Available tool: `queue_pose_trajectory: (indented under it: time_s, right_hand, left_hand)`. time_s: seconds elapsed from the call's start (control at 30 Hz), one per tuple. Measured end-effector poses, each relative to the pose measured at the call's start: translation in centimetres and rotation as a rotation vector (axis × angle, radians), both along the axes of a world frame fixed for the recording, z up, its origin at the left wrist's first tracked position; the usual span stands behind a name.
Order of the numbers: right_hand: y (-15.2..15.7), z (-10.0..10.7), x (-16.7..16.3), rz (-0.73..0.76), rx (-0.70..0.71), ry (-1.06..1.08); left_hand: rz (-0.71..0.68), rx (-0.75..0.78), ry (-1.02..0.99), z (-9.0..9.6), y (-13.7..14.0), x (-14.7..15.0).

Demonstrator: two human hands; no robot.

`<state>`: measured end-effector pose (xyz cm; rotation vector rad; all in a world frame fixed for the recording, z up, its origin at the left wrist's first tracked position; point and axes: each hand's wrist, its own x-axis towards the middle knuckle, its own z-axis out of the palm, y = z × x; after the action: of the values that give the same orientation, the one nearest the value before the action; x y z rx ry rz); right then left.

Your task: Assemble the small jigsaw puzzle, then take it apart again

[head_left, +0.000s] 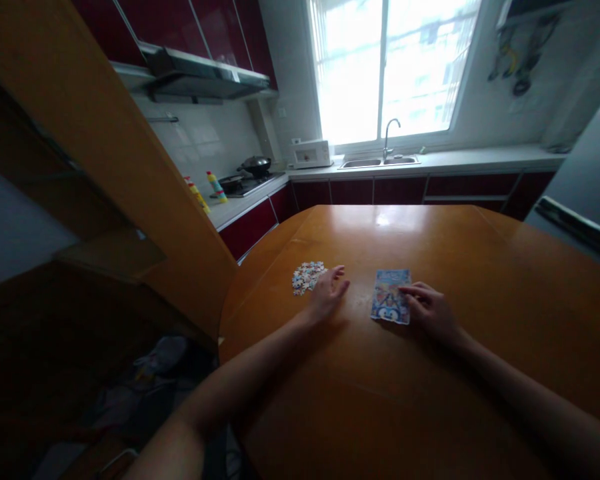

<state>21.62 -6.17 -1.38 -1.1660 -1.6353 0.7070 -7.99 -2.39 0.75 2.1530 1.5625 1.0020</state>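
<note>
On the wooden table (480, 300) a loose pile of jigsaw puzzle pieces (305, 277) lies to the left. My left hand (326, 295) is just right of the pile, fingers stretched out and thumb apart, holding nothing. Part of the pile is behind it. A small blue picture card (386, 288) with cartoon figures is in front of me, a big-eyed blue face at its lower edge. My right hand (433, 313) pinches the card's right edge between thumb and fingers. The lower edge appears slightly lifted, with a shadow beneath.
Across the table, a counter carries a sink with a faucet (388, 137) and a white microwave (312, 154). A wok (256, 165) sits on the stove at the left, near yellow bottles (217, 187). A wooden partition (180, 167) borders the table's left side.
</note>
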Motion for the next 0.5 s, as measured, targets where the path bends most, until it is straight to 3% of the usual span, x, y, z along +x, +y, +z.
queue_pose_trajectory:
  time_s: [0.1,0.17,0.27,0.4,0.5]
  right_hand:
    - [-1.0,0.4,-4.8,0.172,0.038,0.089]
    - [-1.4,0.7,-6.4,0.244,0.061,0.109]
    - [-1.7,0.8,-6.6,0.274,0.098,0.111]
    - [-1.9,0.9,-5.8,0.262,0.123,0.091]
    - [-1.9,0.7,-5.5,0.259,0.116,0.055]
  left_hand:
    - [-0.217,-0.198,-0.295,-0.7,-1.2,2.8]
    - [-0.186,-0.244,-0.432,-0.7,-1.3,2.8]
    - [-0.042,-0.219,-0.492,-0.7,-1.1,1.6]
    - [-0.176,-0.356,-0.531,-0.7,-0.6,0.8]
    - [-0.140,-0.353,-0.525,0.2,0.8,-0.9]
